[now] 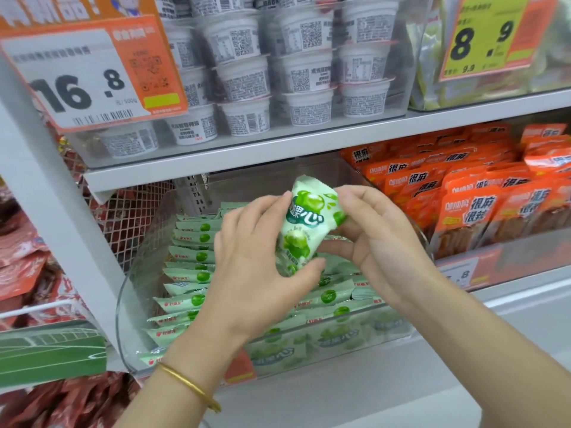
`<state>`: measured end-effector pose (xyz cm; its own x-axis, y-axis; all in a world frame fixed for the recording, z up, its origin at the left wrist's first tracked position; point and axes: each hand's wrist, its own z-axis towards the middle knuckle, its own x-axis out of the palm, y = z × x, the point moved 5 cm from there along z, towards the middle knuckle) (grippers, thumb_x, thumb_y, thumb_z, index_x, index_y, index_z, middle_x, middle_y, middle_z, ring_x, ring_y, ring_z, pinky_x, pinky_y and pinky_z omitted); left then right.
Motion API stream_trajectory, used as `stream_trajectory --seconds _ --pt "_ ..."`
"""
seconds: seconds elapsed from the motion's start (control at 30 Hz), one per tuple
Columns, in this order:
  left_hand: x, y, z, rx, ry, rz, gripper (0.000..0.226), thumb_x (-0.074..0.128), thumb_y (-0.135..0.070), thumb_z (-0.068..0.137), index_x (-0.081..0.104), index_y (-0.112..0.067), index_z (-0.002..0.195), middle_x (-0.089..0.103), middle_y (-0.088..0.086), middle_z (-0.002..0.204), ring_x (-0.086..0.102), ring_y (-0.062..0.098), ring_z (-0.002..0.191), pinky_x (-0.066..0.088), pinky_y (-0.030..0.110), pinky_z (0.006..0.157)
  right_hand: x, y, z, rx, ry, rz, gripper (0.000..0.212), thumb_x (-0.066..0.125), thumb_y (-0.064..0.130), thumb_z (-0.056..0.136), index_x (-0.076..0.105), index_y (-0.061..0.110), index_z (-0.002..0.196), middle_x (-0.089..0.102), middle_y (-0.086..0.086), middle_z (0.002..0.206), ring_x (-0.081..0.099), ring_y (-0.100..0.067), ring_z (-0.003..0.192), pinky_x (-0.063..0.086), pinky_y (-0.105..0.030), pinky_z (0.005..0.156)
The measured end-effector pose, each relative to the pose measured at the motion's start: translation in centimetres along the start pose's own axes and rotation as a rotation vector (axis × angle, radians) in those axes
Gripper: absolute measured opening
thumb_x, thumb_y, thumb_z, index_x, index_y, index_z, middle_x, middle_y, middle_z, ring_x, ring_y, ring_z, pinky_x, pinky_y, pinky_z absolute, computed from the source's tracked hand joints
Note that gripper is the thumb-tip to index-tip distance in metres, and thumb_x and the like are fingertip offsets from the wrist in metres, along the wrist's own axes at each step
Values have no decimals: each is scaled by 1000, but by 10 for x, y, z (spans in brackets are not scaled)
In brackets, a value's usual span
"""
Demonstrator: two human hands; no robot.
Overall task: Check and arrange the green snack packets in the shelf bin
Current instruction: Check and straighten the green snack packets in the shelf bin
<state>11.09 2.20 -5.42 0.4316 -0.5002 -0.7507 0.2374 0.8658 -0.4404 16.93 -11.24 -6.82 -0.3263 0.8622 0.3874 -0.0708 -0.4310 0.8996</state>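
— Where is the packet under check?

— A pale green foil snack packet printed with green fruit (304, 225) is held up in the air above the clear plastic shelf bin (136, 304), roughly over its middle and tilted, with its crimped top edge pointing to the far shelf.

— Who has it?

— Both hands. The left hand (256, 264), with a thin gold bangle (193, 389) on its wrist, wraps the packet's left side, fingers curled at the top and thumb pressed near the bottom corner. The right hand (381, 239) pinches the right edge, fingertips on the upper corner and thumb under the lower part.

— And the rest of the stock?

— The other green packets (191, 276) lie in the bin in overlapping rows that run from near to far, most plainly on the left side; more show through the near wall.

— What surrounds the bin?

— To the right, orange snack pouches (469, 211) stand in a neighbouring bin. To the left, red packets (24, 267) hang or lie. On the shelf above, white lidded cups (247, 78) are stacked, with an orange and white price card reading 16.8 (77, 81) at far left and a yellow one reading 8.9 (482, 38) at far right.
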Motion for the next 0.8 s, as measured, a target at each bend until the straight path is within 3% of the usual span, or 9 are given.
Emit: stream_trajectory --seconds 0.1,0.17,0.23,0.27,0.33,0.4,0.5,0.63,0.8 --pt "1 5 0 -137 100 -380 69 55 -56 70 37 -49 136 38 -46 120 31 -19 121 27 8 95 -4 2 2 -100 -48 -187 38 45 55 88 64 27 106 64 0 110 64 -16 95 54 -34 75" --pt "1 4 -1 -167 155 -555 57 59 -46 78 44 -48 133 44 -44 121 38 -24 115 37 2 84 -2 5 3 -168 -19 -247 39 41 61 84 63 41 109 59 9 121 58 -8 110 50 -32 89" --pt "1 5 0 -189 184 -693 45 61 -40 81 53 -44 125 57 -33 115 50 -19 106 41 2 78 2 6 2 -211 64 -284 37 50 58 82 62 38 111 61 11 123 55 -3 115 46 -31 97" --pt "1 7 0 -205 195 -745 40 59 -39 81 57 -45 120 61 -29 113 54 -13 106 43 7 83 3 6 2 -226 89 -316 33 57 50 82 63 35 111 63 10 120 56 -4 114 45 -31 97" --pt "4 12 0 -231 220 -797 35 51 -38 81 60 -47 113 64 -22 115 56 -1 112 41 27 98 3 7 3 -260 101 -407 26 66 30 80 64 30 106 65 9 113 58 -7 110 46 -36 96" --pt "4 13 -1 -234 251 -796 34 48 -38 82 62 -48 111 66 -19 115 58 4 113 39 36 103 1 6 4 -279 95 -450 25 70 17 79 65 27 102 66 6 105 60 -14 103 49 -43 93" --pt "0 8 -2 -187 221 -764 25 60 -37 87 62 -46 110 65 -21 111 62 1 103 48 26 90 0 6 3 -269 87 -405 22 70 19 76 65 26 96 69 1 96 64 -22 91 54 -40 82" --pt "-5 1 -3 -94 141 -665 46 68 -15 84 56 -42 119 61 -28 109 60 -6 98 48 11 78 -2 3 4 -262 64 -421 20 72 19 78 64 26 95 70 3 93 66 -17 87 53 -35 77" --pt "-8 9 -2 -135 67 -737 53 67 -9 84 56 -44 121 59 -24 117 62 4 105 53 33 90 -3 1 6 -173 94 -294 27 66 27 78 66 20 104 73 0 95 68 -11 84 52 -22 68"
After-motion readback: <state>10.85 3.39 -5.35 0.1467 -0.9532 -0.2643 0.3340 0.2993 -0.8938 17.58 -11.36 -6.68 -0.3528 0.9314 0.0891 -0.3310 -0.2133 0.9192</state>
